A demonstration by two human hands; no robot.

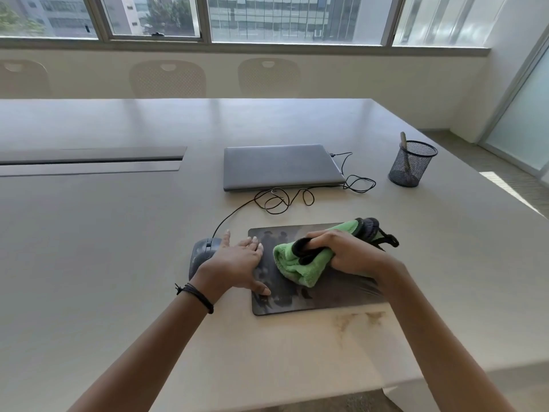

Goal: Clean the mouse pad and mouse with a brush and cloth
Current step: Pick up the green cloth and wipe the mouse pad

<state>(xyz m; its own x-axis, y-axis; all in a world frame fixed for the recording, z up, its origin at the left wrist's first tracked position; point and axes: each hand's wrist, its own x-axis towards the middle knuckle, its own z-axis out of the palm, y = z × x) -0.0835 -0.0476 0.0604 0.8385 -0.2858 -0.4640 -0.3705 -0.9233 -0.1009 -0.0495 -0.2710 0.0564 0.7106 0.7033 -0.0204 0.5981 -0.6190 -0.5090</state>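
Observation:
A dark printed mouse pad (332,295) lies on the table in front of me. My right hand (347,254) is closed around a bunched green cloth with black trim (297,263) and presses it onto the middle of the pad. My left hand (234,263) lies flat with spread fingers on the pad's left edge. Just left of the pad sits the grey wired mouse (203,251), partly hidden behind my left hand. A brush handle (403,141) sticks out of a black mesh cup (411,168) at the far right.
A closed grey laptop (279,166) lies beyond the pad, with the mouse's black cable (279,200) coiled in front of it. The table's right edge runs close to the cup. A stain (356,319) marks the table below the pad. Chairs stand at the far side.

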